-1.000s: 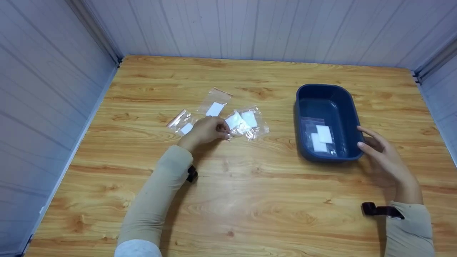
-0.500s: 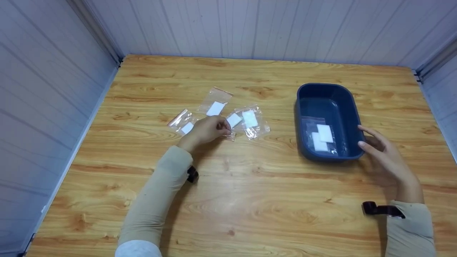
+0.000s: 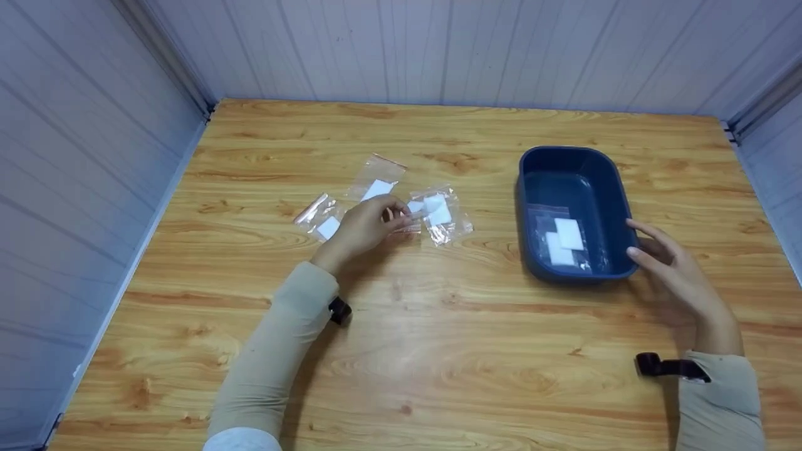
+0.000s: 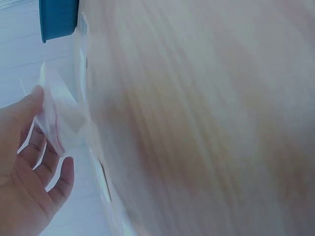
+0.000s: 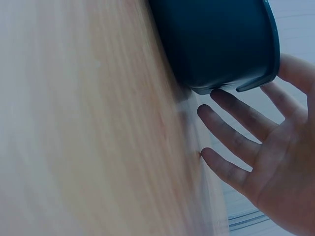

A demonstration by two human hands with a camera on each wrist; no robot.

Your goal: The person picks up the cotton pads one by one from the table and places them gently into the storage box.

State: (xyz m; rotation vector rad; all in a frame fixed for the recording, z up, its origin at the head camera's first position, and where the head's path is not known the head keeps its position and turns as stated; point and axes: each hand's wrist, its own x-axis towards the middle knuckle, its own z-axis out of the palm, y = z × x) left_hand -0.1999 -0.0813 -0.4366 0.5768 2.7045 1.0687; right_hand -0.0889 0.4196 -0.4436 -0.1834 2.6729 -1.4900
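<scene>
My left hand [image 3: 369, 225] pinches a small clear zip bag [image 4: 61, 110] between thumb and fingers. In the left wrist view the bag is raised off the table, a reddish line along its edge. Close beside that hand lie similar bags with white pieces: one at the left [image 3: 328, 227], one behind [image 3: 378, 188] and one at the right [image 3: 440, 210], which the held bag partly overlaps in the head view. My right hand [image 3: 680, 275] touches the right side of a dark blue plastic bin [image 3: 617, 207], its fingers loosely spread. Two white pieces in clear bags [image 3: 567, 241] lie inside, overlapping.
The wood-grain table [image 3: 438, 351] runs back to a pale panelled wall [image 3: 413, 50], with more panels [image 3: 81, 156] at the left. A dark camera strap sits on each sleeve.
My left hand has picked up a bag by its edge and moved slightly right and away from me with it. The right hand and the bin stay in place.
</scene>
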